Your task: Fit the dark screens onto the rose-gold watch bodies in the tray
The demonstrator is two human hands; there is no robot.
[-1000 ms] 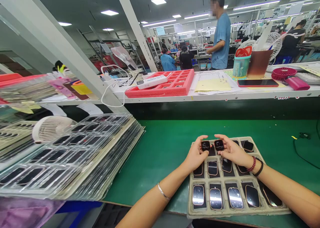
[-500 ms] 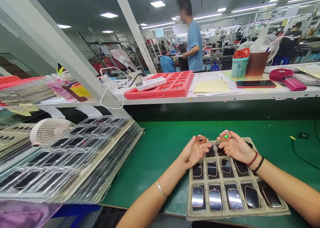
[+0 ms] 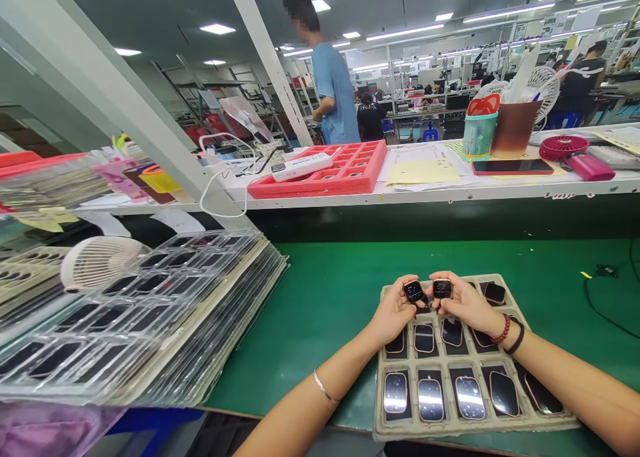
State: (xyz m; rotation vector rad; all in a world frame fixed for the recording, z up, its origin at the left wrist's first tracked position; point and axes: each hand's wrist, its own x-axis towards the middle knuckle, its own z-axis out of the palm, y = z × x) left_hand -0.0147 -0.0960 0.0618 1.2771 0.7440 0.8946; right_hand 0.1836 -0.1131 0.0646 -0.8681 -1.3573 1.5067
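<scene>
My left hand (image 3: 395, 313) grips a smartwatch body (image 3: 414, 291) without a strap, its lit screen facing me. In my right hand (image 3: 465, 303) is a second smartwatch body (image 3: 442, 289), also with its screen lit and turned my way. Both are held side by side, slightly apart, over the far rows of a beige moulded tray (image 3: 453, 360). Several dark-screened watches with gold rims, such as this watch (image 3: 470, 399), lie in the tray's compartments on black pads. My hands and wrists hide part of the upper rows.
To the left rises a stack of clear trays (image 3: 165, 310) holding dark screens, beside a white fan (image 3: 103, 260). A shelf across the back carries a red foam tray (image 3: 320, 177), a phone (image 3: 513, 167) and cups. A black cable (image 3: 607, 310) lies at right on the green mat (image 3: 320, 310).
Both hands have turned the watches over, from sensor backs showing to lit screens facing me, and drawn slightly closer together. A person in blue beyond the shelf has moved left.
</scene>
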